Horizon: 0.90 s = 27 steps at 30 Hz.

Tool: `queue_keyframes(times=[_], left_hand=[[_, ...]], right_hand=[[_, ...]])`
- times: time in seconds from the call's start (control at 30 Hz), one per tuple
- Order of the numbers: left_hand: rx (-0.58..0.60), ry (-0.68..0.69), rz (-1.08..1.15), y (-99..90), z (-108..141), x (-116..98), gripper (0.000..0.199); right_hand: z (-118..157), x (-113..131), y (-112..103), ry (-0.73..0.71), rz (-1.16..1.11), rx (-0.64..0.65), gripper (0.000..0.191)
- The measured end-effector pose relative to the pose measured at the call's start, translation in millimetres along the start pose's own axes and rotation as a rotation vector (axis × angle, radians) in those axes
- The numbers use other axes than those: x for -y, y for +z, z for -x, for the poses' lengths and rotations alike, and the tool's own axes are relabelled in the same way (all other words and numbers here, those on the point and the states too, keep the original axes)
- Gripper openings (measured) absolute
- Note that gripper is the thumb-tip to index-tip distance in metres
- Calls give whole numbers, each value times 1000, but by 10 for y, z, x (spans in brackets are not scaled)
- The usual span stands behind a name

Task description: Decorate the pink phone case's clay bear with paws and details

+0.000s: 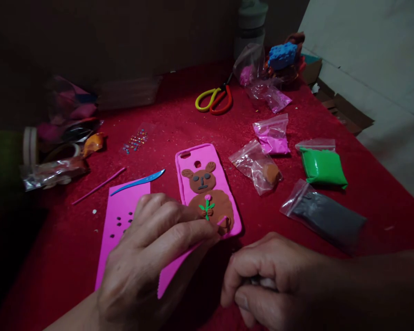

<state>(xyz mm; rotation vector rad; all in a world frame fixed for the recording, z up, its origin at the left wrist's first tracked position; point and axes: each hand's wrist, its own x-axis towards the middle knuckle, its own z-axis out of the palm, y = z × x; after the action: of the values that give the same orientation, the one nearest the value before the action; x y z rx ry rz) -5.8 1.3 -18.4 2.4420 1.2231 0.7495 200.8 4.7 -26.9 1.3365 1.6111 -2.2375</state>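
Note:
A pink phone case lies on the red table, decorated with a brown clay bear that has a grey face and a pink flower with green leaves. My left hand is closed around a pink clay modelling tool with a wide, serrated end. The tool's thin tip is at the bear's lower right foot. Close by on the right, my right hand is curled near the table; its fingers hide whatever may be inside. Under my left hand lies a pink sheet with small dark clay bits on it.
A blue clay knife and a thin pink stick lie left. Scissors sit behind the case. Bags of pink, brown, green and black clay are on the right. A bottle stands at the back.

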Motion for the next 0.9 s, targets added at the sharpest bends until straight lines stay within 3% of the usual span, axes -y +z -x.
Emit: queue_keyframes(times=[0.43,0.6,0.9], left_hand=[[-2,-39,4,22,-28,-2,16],[15,-9,-15,6,-60,-12,12],[-8,-78,26,-10,25,-21,16]], right_hand=[[15,14,-4,-18,30,10,32],[32,27,7,-4,27,-47,30],[59,69,-8,16,56,-47,31]])
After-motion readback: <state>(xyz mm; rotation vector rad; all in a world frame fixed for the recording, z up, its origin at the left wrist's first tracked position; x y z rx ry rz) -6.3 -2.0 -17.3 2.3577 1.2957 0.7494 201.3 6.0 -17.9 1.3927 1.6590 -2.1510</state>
